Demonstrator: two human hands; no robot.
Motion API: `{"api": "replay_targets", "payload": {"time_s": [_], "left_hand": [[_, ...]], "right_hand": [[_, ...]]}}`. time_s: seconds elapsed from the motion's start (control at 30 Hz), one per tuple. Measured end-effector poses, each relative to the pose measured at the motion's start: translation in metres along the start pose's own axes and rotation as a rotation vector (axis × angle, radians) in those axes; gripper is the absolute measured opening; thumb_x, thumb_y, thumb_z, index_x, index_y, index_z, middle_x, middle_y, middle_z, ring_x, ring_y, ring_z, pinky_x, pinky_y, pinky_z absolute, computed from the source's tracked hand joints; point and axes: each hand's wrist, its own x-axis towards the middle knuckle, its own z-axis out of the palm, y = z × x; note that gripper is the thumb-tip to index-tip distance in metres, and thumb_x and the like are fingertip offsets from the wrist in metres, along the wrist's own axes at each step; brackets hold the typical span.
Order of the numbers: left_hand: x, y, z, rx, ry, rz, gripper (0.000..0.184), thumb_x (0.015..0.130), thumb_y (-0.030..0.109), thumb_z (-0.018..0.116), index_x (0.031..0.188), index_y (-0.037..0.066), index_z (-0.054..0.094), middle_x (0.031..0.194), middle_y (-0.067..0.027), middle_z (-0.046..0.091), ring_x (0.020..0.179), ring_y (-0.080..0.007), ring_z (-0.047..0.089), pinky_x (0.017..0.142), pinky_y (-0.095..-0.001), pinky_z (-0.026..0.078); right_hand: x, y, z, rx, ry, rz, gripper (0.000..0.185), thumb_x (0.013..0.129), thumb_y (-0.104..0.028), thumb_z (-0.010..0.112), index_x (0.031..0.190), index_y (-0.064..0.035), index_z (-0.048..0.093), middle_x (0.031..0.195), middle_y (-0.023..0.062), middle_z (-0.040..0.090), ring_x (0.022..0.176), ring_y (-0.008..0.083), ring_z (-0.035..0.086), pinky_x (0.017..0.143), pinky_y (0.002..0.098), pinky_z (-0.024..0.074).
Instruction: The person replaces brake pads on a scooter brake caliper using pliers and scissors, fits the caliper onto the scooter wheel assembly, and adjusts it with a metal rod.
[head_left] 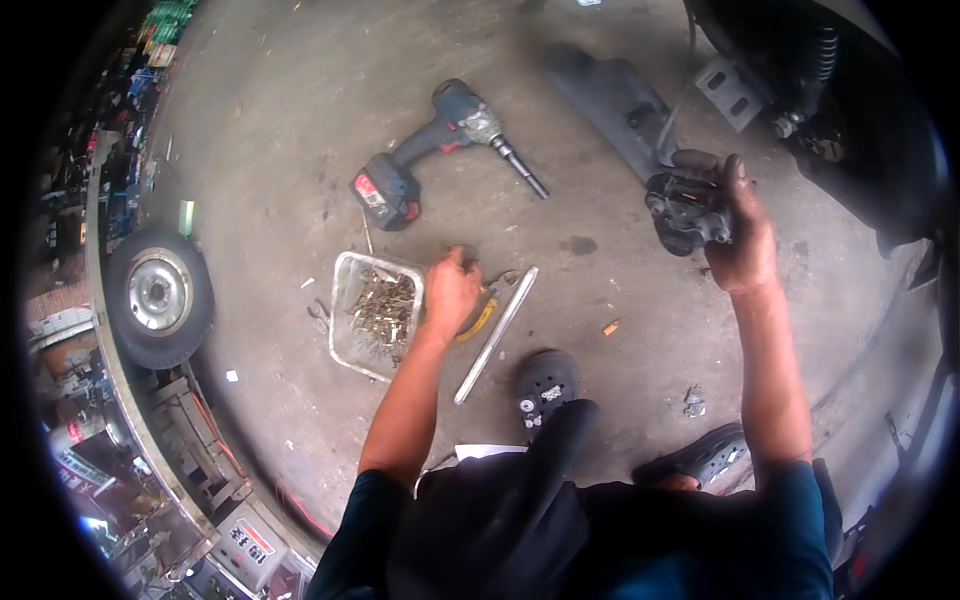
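In my right hand is a dark brake caliper, gripped with the thumb up along its side. A thin hose runs from the vehicle down toward the caliper. My left hand is low over the floor, its fingers curled and partly hidden; what they hold, if anything, I cannot make out. Just left of it stands a clear plastic tub with a heap of small screws and bolts. Right beside this hand lie a yellow-handled tool and a long silver bar.
A cordless impact wrench with a socket extension lies beyond the tub. A motorbike wheel and bracket are at upper right. A small wheel stands at left. A small metal part lies near my shoes.
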Motion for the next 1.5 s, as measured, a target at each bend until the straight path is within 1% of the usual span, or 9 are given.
{"api": "replay_targets", "payload": {"time_s": [0.13,0.33,0.63,0.73,0.8,0.9,1.0,1.3,1.5], "left_hand": [[-0.006,0.018,0.001,0.129,-0.006,0.184,0.029,0.086,0.019,0.066,0.114,0.014,0.065,0.112,-0.0130,0.063,0.097,-0.0362,0.064,0.084,-0.0450,0.052],[0.005,0.010,0.014,0.158,0.004,0.392,0.028,0.084,0.016,0.066,0.112,0.017,0.066,0.102,-0.0070,0.062,0.096,-0.0291,0.063,0.080,-0.0415,0.053],[0.016,0.007,0.019,0.268,0.042,0.620,0.012,0.080,0.008,0.063,0.091,0.005,0.060,0.089,-0.0157,0.063,0.080,-0.0358,0.062,0.072,-0.0431,0.052],[0.003,0.036,0.010,0.105,0.071,0.373,0.008,0.084,0.007,0.058,0.091,0.004,0.058,0.081,-0.0128,0.063,0.070,-0.0310,0.063,0.066,-0.0393,0.052],[-0.003,0.054,0.000,-0.471,-0.048,0.269,0.005,0.085,0.004,0.054,0.090,0.002,0.055,0.077,-0.0088,0.061,0.064,-0.0209,0.061,0.061,-0.0361,0.052],[-0.012,0.105,-0.040,-0.937,-0.228,0.204,0.004,0.086,0.004,0.055,0.089,0.001,0.055,0.077,-0.0055,0.059,0.065,-0.0147,0.059,0.059,-0.0317,0.051],[-0.010,0.139,-0.066,-1.122,-0.381,0.229,0.012,0.087,0.011,0.058,0.086,0.001,0.052,0.073,-0.0099,0.055,0.061,-0.0186,0.056,0.054,-0.0350,0.051],[0.029,0.191,-0.088,-1.293,-0.964,0.044,0.021,0.084,0.022,0.057,0.082,0.003,0.050,0.071,-0.0079,0.051,0.057,-0.0197,0.053,0.048,-0.0362,0.048],[0.025,0.196,-0.074,-1.203,-1.007,-0.103,0.018,0.083,0.022,0.055,0.084,0.004,0.053,0.071,-0.0065,0.051,0.056,-0.0191,0.052,0.047,-0.0352,0.048]], "right_hand": [[0.001,-0.003,0.003,-0.039,-0.002,0.012,0.066,0.094,-0.060,0.050,0.119,0.0009,0.061,0.102,0.0134,0.069,0.094,0.0204,0.067,0.087,0.0312,0.0497],[0.001,-0.004,0.009,-0.035,-0.015,0.002,0.069,0.094,-0.061,0.048,0.120,0.0022,0.059,0.102,0.0148,0.069,0.093,0.0207,0.067,0.085,0.0306,0.0508],[0.001,-0.005,0.011,-0.015,-0.017,0.019,0.067,0.094,-0.060,0.050,0.120,0.0013,0.060,0.104,0.0145,0.069,0.094,0.0220,0.068,0.088,0.0325,0.0506],[0.001,-0.004,0.007,0.047,0.011,0.009,0.064,0.092,-0.057,0.055,0.120,0.0007,0.060,0.106,0.0143,0.069,0.098,0.0238,0.067,0.091,0.0347,0.0497],[0.000,-0.006,0.007,0.045,0.025,0.003,0.062,0.092,-0.055,0.057,0.119,0.0011,0.061,0.107,0.0149,0.069,0.098,0.0235,0.066,0.090,0.0335,0.0501],[0.002,-0.007,0.002,0.070,-0.074,0.026,0.065,0.091,-0.054,0.060,0.121,0.0028,0.060,0.103,0.0160,0.069,0.097,0.0222,0.066,0.088,0.0326,0.0503],[0.003,-0.012,-0.001,-0.031,-0.203,0.050,0.060,0.090,-0.050,0.062,0.121,0.0009,0.062,0.104,0.0140,0.069,0.097,0.0210,0.066,0.088,0.0320,0.0497],[-0.012,-0.029,0.020,-0.403,-0.203,0.092,0.036,0.092,-0.025,0.066,0.124,-0.0061,0.065,0.111,0.0078,0.068,0.102,0.0163,0.062,0.090,0.0289,0.0479],[-0.019,-0.019,0.022,-0.556,-0.210,0.028,0.029,0.093,-0.020,0.067,0.118,-0.0053,0.067,0.111,0.0056,0.066,0.102,0.0143,0.060,0.089,0.0292,0.0487]]}}
